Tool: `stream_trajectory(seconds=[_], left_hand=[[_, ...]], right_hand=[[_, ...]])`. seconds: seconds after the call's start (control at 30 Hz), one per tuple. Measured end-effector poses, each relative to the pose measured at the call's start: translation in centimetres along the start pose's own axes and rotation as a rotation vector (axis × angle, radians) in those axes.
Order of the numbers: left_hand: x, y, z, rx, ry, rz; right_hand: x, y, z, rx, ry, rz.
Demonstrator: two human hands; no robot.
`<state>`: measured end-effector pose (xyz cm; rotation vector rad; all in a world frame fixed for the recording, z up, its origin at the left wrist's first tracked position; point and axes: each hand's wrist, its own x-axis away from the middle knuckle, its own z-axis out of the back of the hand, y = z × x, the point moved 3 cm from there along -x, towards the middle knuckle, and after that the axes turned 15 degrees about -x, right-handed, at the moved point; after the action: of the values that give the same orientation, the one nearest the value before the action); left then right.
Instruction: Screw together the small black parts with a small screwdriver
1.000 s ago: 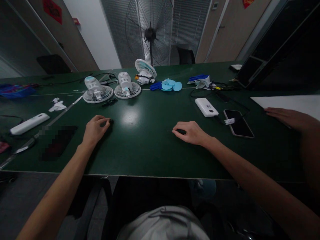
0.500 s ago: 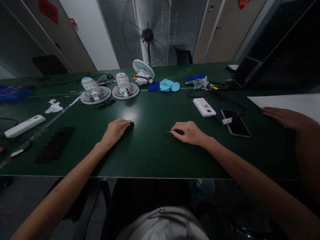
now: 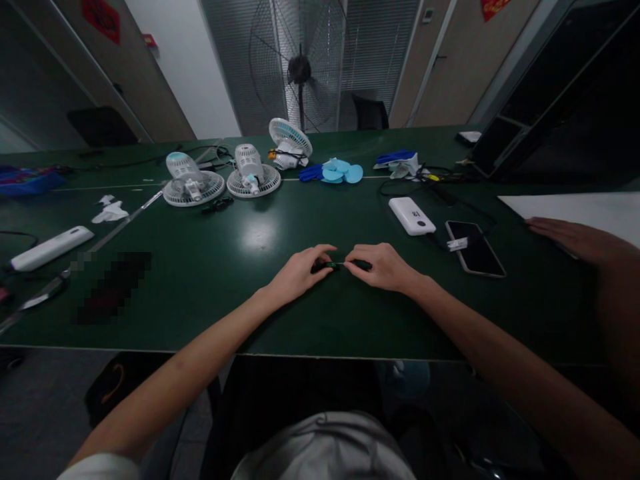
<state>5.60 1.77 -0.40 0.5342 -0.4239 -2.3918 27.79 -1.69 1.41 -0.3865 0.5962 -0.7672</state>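
Note:
My right hand (image 3: pixel 383 265) is closed around the black handle of a small screwdriver (image 3: pixel 361 265), whose thin metal shaft points left. My left hand (image 3: pixel 303 270) has its thumb and fingers around a small dark piece (image 3: pixel 320 267) with a hint of green at its right end; its exact kind is too small to make out. The screwdriver's tip meets or nearly meets that end. Both hands are low over the green table (image 3: pixel 300 327), close together in front of me.
Small white fans (image 3: pixel 194 187) stand at the back left, beside blue gloves and light-blue discs (image 3: pixel 343 171). To the right lie a white power bank (image 3: pixel 412 216) and a phone (image 3: pixel 475 249). Another person's hand (image 3: pixel 575 237) rests by a white sheet (image 3: pixel 600 210) at far right.
My left hand has moved right with the small dark piece, from well apart to right beside the screwdriver tip. My right hand has stayed nearly in place, still holding the screwdriver.

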Motion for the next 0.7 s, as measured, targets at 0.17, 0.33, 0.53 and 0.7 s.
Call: stream_trajectory(seconds=[0.17, 0.33, 0.53, 0.7], left_hand=[[0.24, -0.34, 0.38, -0.081, 0.022, 0.004], [0.04, -0.31, 0.49, -0.111, 0.007, -0.033], [0.02, -0.36, 0.41, -0.118, 0.004, -0.046], [0.02, -0.51, 0.27, -0.116, 0.022, -0.065]], right_hand=[[-0.02, -0.09, 0.10, 0.016, -0.009, 0.006], [0.05, -0.18, 0.24, 0.046, -0.020, 0.006], [0.02, -0.42, 0.21, 0.084, -0.036, 0.012], [-0.02, -0.63, -0.09, 0.083, -0.023, 0.030]])
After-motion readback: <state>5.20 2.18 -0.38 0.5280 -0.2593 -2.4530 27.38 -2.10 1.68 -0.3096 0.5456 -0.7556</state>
